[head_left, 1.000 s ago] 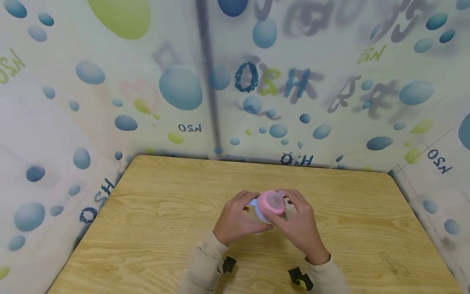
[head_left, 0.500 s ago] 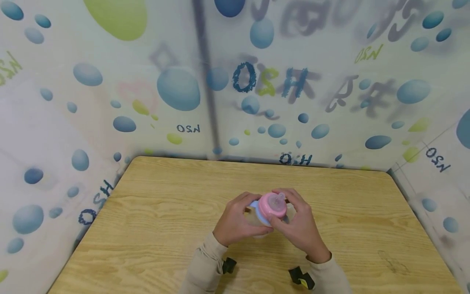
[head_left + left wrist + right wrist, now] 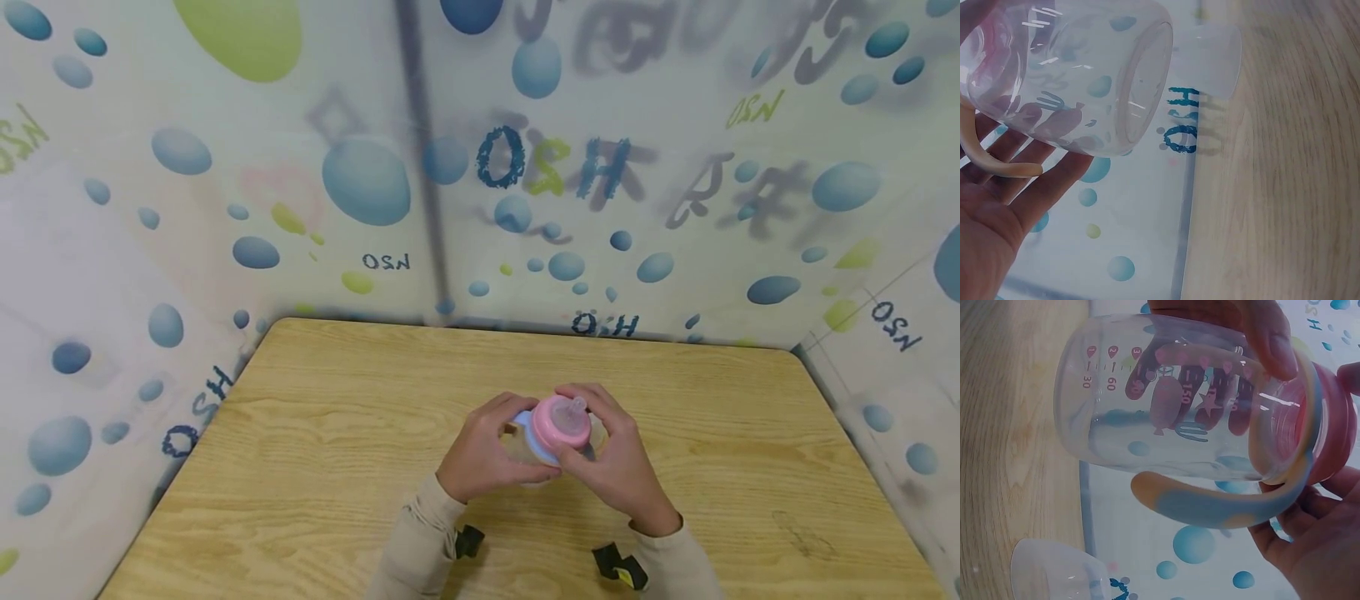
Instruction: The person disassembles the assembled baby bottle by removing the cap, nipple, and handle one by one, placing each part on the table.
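A clear baby bottle [image 3: 1160, 400] with printed measuring marks is held in front of me, tilted, over the table. It has a pink collar [image 3: 561, 422], a see-through teat [image 3: 576, 408] and a blue-and-orange handle [image 3: 1222, 506]. My left hand [image 3: 483, 450] grips the bottle's body, its fingers behind and its thumb in front. My right hand [image 3: 618, 458] holds the pink collar between thumb and fingers. In the left wrist view the left palm shows below the handle, and the bottle's base faces the table.
A clear plastic cap [image 3: 1213, 62] stands on the wooden table [image 3: 360, 417] beyond the bottle; the hands mostly hide it in the head view. Printed fabric walls [image 3: 360, 292] rise along the table's back and sides. Small black pieces [image 3: 619, 567] sit at the wrists.
The bottle's top has shifted slightly right and toward me, with the teat tipping the same way. Both hands keep nearly the same hold.
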{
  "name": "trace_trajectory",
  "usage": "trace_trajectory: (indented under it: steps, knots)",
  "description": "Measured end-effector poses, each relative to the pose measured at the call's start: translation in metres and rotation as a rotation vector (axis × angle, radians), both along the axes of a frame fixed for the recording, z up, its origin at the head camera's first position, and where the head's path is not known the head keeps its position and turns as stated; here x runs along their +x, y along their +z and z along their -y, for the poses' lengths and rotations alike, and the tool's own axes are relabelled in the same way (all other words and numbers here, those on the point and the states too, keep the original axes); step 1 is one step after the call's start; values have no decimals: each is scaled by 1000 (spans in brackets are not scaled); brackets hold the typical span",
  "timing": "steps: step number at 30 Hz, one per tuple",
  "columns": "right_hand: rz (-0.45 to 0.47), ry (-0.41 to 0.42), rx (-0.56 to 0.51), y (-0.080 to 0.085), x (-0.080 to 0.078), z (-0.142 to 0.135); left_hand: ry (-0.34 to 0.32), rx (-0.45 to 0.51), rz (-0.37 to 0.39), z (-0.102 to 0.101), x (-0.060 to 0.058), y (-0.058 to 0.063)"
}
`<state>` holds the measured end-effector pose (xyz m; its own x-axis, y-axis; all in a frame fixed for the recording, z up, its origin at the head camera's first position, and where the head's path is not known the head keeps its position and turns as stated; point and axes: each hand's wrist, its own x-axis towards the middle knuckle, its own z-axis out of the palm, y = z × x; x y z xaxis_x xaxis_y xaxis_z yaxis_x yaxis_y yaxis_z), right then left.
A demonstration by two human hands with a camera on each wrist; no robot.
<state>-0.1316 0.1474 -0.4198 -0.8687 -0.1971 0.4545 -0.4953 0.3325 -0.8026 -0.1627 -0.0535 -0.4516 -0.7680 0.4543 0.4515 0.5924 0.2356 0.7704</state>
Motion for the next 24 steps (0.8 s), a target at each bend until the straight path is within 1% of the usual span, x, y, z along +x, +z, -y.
trace_trajectory:
  steps: [4,8,15,20,24]
  knots:
    - [-12,21,-7,0,0,0,-14,2,-5,0,0,0]
    - [-19,64,-24,0,0,-1,-31,4,-1,1,0,1]
    - [35,150,-76,-1,0,-2,-49,-6,-2,2,0,3]
    - [28,200,-97,-2,0,-3,-66,-10,4,3,0,4]
    - [30,221,-110,-3,0,-4,-69,-14,-1,3,0,3]
